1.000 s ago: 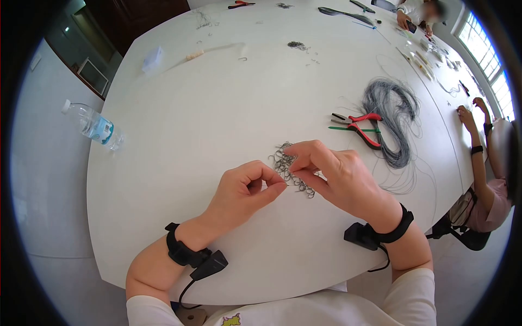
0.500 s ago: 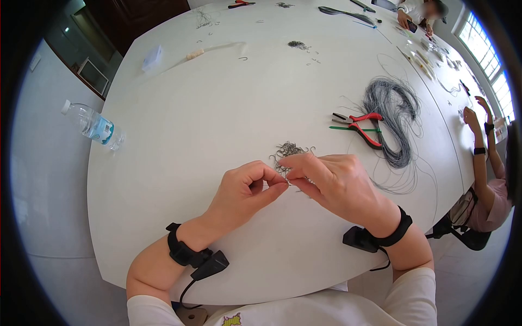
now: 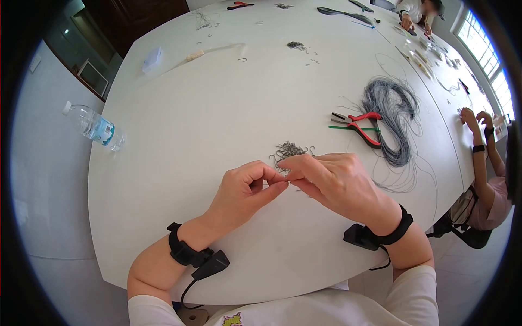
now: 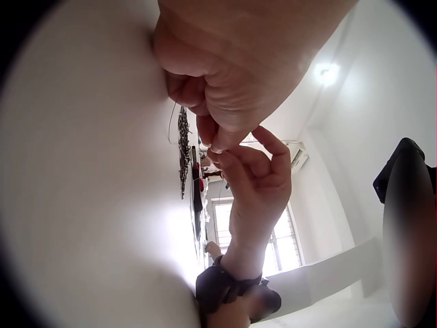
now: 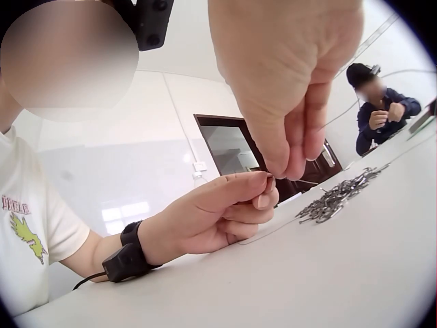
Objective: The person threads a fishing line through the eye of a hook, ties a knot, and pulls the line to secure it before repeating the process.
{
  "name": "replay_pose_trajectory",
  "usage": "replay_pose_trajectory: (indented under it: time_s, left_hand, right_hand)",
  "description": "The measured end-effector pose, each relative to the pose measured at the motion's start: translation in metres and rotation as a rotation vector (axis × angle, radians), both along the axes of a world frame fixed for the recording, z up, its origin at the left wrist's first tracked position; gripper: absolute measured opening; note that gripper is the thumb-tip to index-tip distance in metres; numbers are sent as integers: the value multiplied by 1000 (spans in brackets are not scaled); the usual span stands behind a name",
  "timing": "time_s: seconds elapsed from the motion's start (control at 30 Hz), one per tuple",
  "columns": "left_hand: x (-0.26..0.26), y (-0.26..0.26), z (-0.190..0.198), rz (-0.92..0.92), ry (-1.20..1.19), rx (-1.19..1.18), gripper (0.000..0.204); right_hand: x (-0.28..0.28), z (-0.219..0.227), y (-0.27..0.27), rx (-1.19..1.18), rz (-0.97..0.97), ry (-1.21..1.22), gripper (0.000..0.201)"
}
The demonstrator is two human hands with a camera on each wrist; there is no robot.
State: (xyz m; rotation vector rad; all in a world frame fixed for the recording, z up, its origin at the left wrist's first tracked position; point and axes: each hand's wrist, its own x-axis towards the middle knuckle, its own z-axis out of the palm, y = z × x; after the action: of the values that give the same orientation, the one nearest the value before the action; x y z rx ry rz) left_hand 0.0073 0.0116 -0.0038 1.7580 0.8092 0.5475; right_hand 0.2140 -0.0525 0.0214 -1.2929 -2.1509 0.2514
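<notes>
My left hand [image 3: 242,190] pinches a tiny dark piece, apparently a fish hook, between thumb and index finger; it is mostly hidden. A thin fishing line [image 5: 276,231] trails from under that hand in the right wrist view. Thumb and fingertips of my right hand [image 3: 342,182] meet the left fingertips and pinch at the same spot, seemingly on the line. Just beyond both hands lies a heap of small metal fish hooks [image 3: 289,148], partly covered by the right hand. From the side, the heap [image 5: 336,196] lies right of the joined fingertips.
Red-handled pliers [image 3: 361,128] lie right of the heap, beside a grey bundle of line [image 3: 396,122]. A water bottle [image 3: 95,126] lies at the left edge. Another hook heap [image 3: 296,45] and a clear plastic box [image 3: 153,60] are farther back. Other people sit round the table.
My right hand has moved left and slightly down from over the hooks, closing its fingertips against the left ones. The left hand has hardly moved.
</notes>
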Motion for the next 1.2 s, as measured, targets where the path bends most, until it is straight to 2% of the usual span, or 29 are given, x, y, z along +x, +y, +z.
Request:
replay_pose_trajectory:
  time_s: [0.23,0.33,0.5,0.63,0.8,1.2]
  left_hand:
    - [1,0,-3,-4,-56,67,8]
    - [0,0,-2,3,-57,19,8]
    - [-1,0,-2,19,-43,-28,7]
    - [0,-1,2,31,-27,-44,8]
    - [0,0,3,45,-28,-89,8]
    - [0,1,-2,58,-32,-109,9]
  right_hand:
    - [2,-2,1,-10,0,-15,29]
    - [9,-6,5,35,39,119,20]
    - [13,1,4,-91,13,182,9]
    - [13,1,5,-108,36,191,8]
    - [12,4,6,-160,-39,307,7]
    - [10,5,5,-172,-15,284,4]
